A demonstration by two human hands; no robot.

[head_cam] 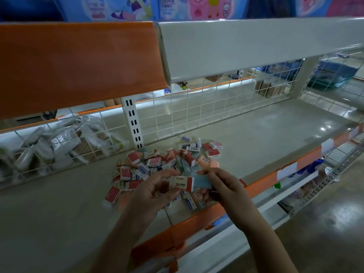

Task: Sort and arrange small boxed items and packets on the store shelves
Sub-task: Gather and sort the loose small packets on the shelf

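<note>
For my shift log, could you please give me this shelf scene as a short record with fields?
left hand: left hand pinches white-and-red small box marked 2B
right hand: right hand grips the same box's pale blue end
loose stock: heap of small red, blue and white boxes
surface: grey metal shelf
neighbour bay: clear plastic packets behind white wire divider

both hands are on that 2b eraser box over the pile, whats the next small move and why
Probably carry the eraser box to the bare stretch of shelf right of the pile and set it down flat. The left hand and right hand hold it between them above a mixed heap of red, blue and peach boxes, so sorting needs a separate spot.
</note>
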